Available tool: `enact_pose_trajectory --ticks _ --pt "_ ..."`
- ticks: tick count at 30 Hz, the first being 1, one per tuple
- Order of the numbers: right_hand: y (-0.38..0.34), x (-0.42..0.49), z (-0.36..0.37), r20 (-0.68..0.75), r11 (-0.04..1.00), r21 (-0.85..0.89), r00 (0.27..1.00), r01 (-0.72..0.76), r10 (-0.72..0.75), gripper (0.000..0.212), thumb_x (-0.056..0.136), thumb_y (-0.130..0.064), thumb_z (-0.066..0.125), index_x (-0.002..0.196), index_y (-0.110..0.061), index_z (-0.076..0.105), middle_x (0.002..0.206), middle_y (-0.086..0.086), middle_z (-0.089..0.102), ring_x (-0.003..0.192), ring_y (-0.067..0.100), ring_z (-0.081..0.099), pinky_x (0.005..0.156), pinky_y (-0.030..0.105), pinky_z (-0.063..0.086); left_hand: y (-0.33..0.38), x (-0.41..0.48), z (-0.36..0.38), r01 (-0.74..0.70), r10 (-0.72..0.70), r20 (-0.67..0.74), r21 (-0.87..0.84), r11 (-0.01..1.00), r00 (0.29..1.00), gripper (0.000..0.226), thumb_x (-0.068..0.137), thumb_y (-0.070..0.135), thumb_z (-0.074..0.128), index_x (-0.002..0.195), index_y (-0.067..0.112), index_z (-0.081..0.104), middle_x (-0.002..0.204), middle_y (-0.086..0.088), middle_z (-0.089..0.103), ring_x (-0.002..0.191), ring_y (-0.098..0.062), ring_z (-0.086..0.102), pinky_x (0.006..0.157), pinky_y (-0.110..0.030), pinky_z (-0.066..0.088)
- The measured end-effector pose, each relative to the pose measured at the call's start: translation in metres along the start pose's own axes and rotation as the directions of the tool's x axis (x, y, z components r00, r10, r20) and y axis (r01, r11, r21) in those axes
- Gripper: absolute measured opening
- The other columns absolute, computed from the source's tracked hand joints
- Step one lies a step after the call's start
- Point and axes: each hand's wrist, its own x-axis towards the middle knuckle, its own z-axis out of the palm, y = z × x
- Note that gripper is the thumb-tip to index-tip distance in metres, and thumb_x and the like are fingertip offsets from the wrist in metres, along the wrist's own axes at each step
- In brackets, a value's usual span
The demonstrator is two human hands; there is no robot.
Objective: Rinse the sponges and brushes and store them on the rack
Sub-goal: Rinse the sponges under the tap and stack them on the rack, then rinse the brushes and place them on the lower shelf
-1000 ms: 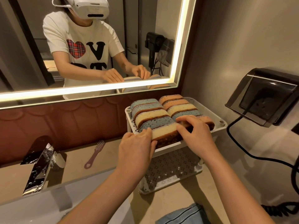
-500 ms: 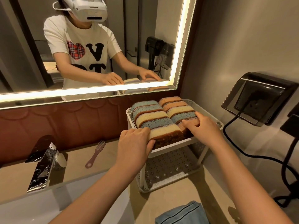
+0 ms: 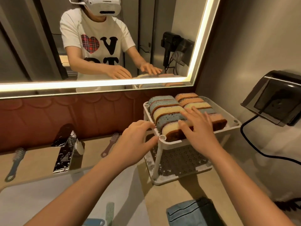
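Two rows of sponges fill the top tier of the white rack. The right hand lies flat on them, fingers spread; the left hand hovers open-fingered at its corner.

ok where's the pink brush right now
Head view, left of centre: the pink brush lies on the counter between the tap and the rack, beside the left hand.

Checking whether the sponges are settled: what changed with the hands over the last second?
The left hand has come off the front sponge, back to the front-left corner of the rack, fingers loose. The right hand has uncurled and spreads flat over the sponges. Sponges keep their two rows; the brown brush stays on the counter.
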Motion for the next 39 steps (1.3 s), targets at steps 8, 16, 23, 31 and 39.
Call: enact_pose_trajectory --ticks 8,16,23,31,39 --pt "-0.090 -0.041 0.057 0.098 0.935 0.135 0.934 0.329 -0.343 0.039 0.091 -0.036 0.045 0.127 -0.025 0.054 0.140 -0.008 0.047 0.132 -0.005 0.019 0.115 0.026 0.001 -0.053 -0.073 -0.049 0.150 -0.140 0.300 -0.010 0.989 0.943 0.033 0.092 0.039 0.050 0.121 0.024 0.054 0.117 0.009 0.060 0.103 -0.001 0.055 0.081 -0.012 0.042" --pt "-0.143 -0.104 0.161 0.435 0.930 0.310 0.840 0.198 -0.324 0.028 0.091 -0.029 0.054 0.119 -0.026 0.060 0.122 -0.010 0.061 0.119 0.009 0.048 0.109 0.035 0.029 -0.140 -0.191 -0.055 0.477 -0.431 0.406 -0.013 0.879 0.806 0.031 0.091 0.039 0.052 0.118 0.025 0.057 0.115 0.004 0.063 0.102 -0.009 0.059 0.089 -0.029 0.050" --pt "-0.160 -0.165 0.217 0.690 0.954 0.298 0.697 -0.029 -0.194 0.030 0.089 -0.025 0.057 0.118 -0.021 0.062 0.117 -0.002 0.064 0.109 0.013 0.057 0.095 0.027 0.043 -0.186 -0.306 -0.038 0.701 -0.618 0.408 -0.080 0.709 0.672 0.026 0.091 0.032 0.055 0.116 0.022 0.058 0.110 -0.001 0.064 0.101 -0.015 0.060 0.090 -0.030 0.048" --pt "-0.152 -0.226 0.242 0.830 0.976 0.071 0.555 -0.207 0.057 0.039 0.088 -0.041 0.056 0.124 -0.026 0.056 0.132 -0.004 0.055 0.119 0.016 0.049 0.103 0.034 0.037 -0.199 -0.414 -0.021 0.759 -0.743 0.228 0.031 0.651 0.629 0.035 0.085 0.038 0.062 0.115 0.021 0.058 0.116 0.001 0.056 0.102 -0.014 0.054 0.089 -0.028 0.045" --pt "-0.146 -0.238 0.239 0.844 0.998 -0.002 0.535 -0.062 0.035 0.047 0.083 -0.041 0.062 0.128 -0.028 0.051 0.133 -0.002 0.055 0.116 0.018 0.053 0.098 0.034 0.038 -0.203 -0.455 -0.021 0.637 -0.673 0.232 0.217 0.740 0.702 0.101 0.050 0.079 0.044 0.140 0.035 0.035 0.149 0.010 0.024 0.138 -0.007 0.009 0.115 -0.038 -0.005"
